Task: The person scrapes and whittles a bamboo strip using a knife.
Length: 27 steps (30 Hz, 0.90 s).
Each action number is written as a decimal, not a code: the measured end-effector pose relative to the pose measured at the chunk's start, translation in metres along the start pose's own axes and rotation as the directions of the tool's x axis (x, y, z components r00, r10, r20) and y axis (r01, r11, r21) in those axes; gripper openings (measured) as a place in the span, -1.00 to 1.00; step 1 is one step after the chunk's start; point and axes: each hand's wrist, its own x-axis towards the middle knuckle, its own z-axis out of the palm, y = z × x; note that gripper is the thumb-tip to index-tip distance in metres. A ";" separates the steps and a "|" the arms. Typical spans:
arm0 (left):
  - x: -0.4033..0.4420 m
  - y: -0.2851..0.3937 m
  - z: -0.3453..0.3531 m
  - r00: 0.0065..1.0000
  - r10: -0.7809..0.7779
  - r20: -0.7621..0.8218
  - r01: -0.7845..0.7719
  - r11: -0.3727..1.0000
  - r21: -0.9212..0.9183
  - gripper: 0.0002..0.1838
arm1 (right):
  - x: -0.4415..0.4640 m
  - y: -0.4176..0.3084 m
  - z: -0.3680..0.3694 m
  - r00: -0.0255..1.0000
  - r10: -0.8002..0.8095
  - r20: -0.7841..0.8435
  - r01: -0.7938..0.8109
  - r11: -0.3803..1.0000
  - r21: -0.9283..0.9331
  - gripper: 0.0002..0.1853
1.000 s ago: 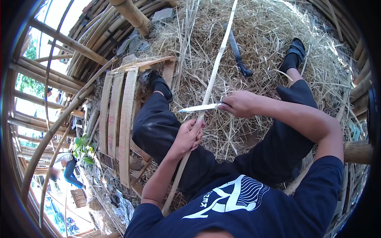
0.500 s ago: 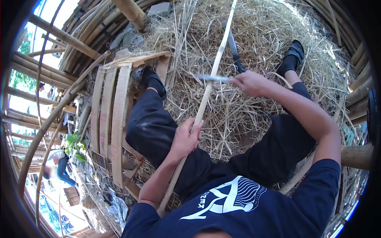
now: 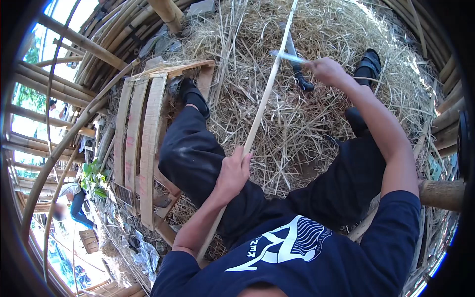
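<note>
My left hand [image 3: 232,173] is wrapped round a long, pale bamboo strip [image 3: 264,104], which slants from beside my left arm up past the top of the view. Farther along it, my right hand [image 3: 326,72] grips a knife [image 3: 290,57], slightly blurred. The blade lies across the strip, and its handle is mostly hidden in my fist. Just beyond the knife, a second bladed tool with a black handle [image 3: 301,80] rests on the straw, partly behind the knife.
Dry straw and shavings [image 3: 287,143] cover the ground between my legs. A slatted wooden crate [image 3: 147,148] stands by my left leg. Bamboo poles [image 3: 84,42] form a frame at the left, with a person [image 3: 76,203] beyond it. A thick bamboo pole [image 3: 442,194] is near my right elbow.
My right hand has slid the knife away from me along the bamboo strip, toward its far end. My left hand keeps its hold in nearly the same place. My right leg has shifted slightly.
</note>
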 end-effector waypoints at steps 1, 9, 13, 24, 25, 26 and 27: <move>-0.002 0.000 -0.002 1.000 -0.017 0.019 0.018 0.999 -0.050 -0.84 | -0.002 0.003 -0.003 1.000 0.001 -0.006 -0.001 1.000 0.000 -0.50; 0.005 -0.001 0.002 0.999 -0.035 0.033 0.036 0.999 -0.032 -0.83 | -0.072 -0.067 0.015 0.882 -0.332 0.336 0.325 0.943 0.079 -0.46; 0.001 -0.001 0.003 0.999 -0.035 0.008 0.035 0.999 0.014 -0.83 | -0.062 -0.069 0.008 0.882 -0.197 0.427 0.197 0.979 0.046 -0.61; 0.013 0.008 -0.016 0.884 -0.219 0.412 0.433 0.713 -0.551 -0.70 | -0.018 0.031 -0.004 0.999 0.034 0.027 -0.035 0.999 0.026 -0.32; 0.013 0.010 -0.016 0.885 -0.216 0.413 0.430 0.721 -0.543 -0.68 | -0.028 0.011 -0.010 0.995 0.001 0.100 -0.014 0.991 0.133 -0.35; 0.014 0.007 -0.015 0.883 -0.225 0.412 0.436 0.718 -0.543 -0.68 | -0.037 -0.007 -0.011 0.985 -0.041 0.169 0.000 0.971 0.240 -0.38; 0.016 0.002 -0.013 0.885 -0.213 0.413 0.427 0.723 -0.543 -0.67 | -0.043 -0.019 -0.006 0.975 -0.111 0.195 0.058 0.965 0.257 -0.40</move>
